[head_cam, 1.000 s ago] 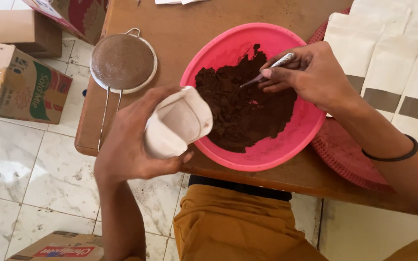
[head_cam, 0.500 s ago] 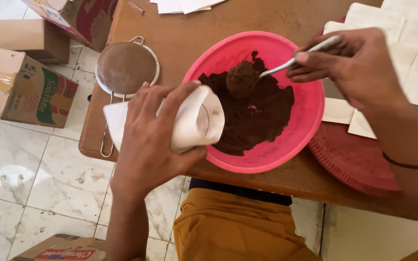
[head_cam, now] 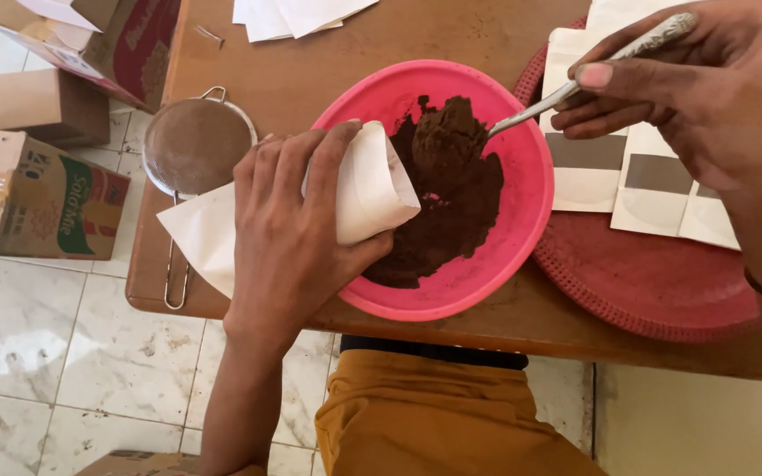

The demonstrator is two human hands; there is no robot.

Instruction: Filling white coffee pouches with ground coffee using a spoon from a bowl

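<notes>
- Since half a second ago the spoon has come up out of the dark powder with a heaped load, and the white paper pouch has tipped over the bowl's rim, its open mouth now turned toward that load.
- The pouch lies on its side in the left hand — fingers wrapped over its top, thumb underneath, closed firmly around its middle; its mouth juts out past the fingertips, and its flat tail sticks out behind the wrist toward the sieve.
- The right hand pinches the spoon's metal handle between thumb and curled fingers, closed on it; the loaded bowl of the spoon hangs above the powder, just beside the pouch's mouth but not inside it.
- The pink bowl sits on the wooden table, near its front edge, with powder heaped in its middle.
- A round metal sieve lies left of the bowl, partly under the pouch's tail.
- To the right, more flat pouches with grey bands rest on a red woven tray.
- Cardboard boxes stand on the tiled floor.
</notes>
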